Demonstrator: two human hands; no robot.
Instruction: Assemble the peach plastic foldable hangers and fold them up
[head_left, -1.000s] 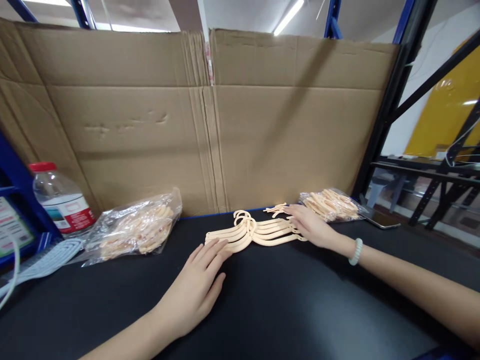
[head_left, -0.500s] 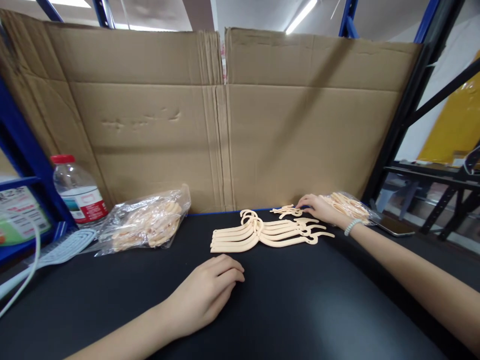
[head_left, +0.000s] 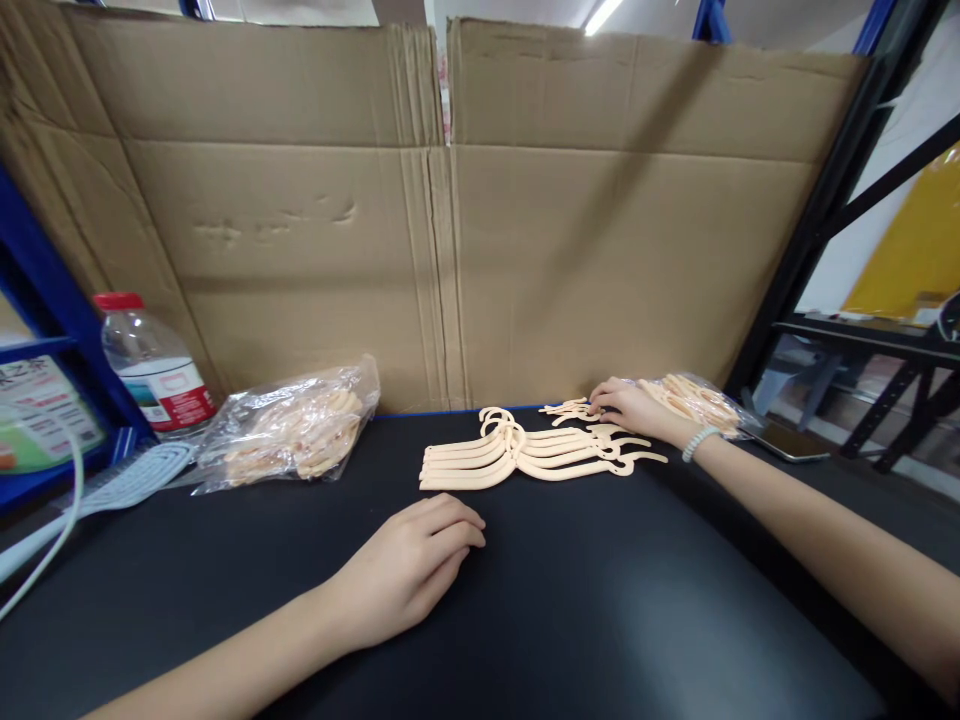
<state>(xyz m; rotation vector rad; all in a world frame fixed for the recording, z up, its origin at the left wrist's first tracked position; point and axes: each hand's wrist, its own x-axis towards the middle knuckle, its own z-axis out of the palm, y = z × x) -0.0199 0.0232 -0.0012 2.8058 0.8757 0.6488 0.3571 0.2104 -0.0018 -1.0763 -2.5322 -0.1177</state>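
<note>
Cardboard screen [head_left: 315,240]: upright across the upper part of the frame, behind everything on the tabletop.
Black tabletop [head_left: 622,600]: spread over the lower half, bearing hands, hangers and bags.
Row of cream hangers [head_left: 514,450]: lying flat just below the centre, overlapped one behind another; long axis running left to right, nearly square to the view; hooks bunched at the middle, towards the top of the frame.
Left bag [head_left: 296,430]: clear plastic with cream pieces inside, left of centre, apart from the row.
Left hand [head_left: 416,550]: lower centre, just below the left half of the row, not touching; fingers loosely bent, with nothing visible in the grasp; resting on or close above the tabletop.
Right bag [head_left: 709,400]: right of centre, against the foot of the screen, partly behind the right wrist.
Right hand [head_left: 626,408]: above the right end of the row, well apart from the left hand; fingers pointing left, tips at the loose pile; whether pinched on a piece, cannot tell.
Loose pile [head_left: 568,408]: thin cream pieces, just above the right half of the row; mostly left of the right fingertips, so far nearer to the right hand than to the left.
Hooked end pieces [head_left: 622,465]: at the row's right tips, thin tails pointing right; joined or merely touching, cannot tell.
</note>
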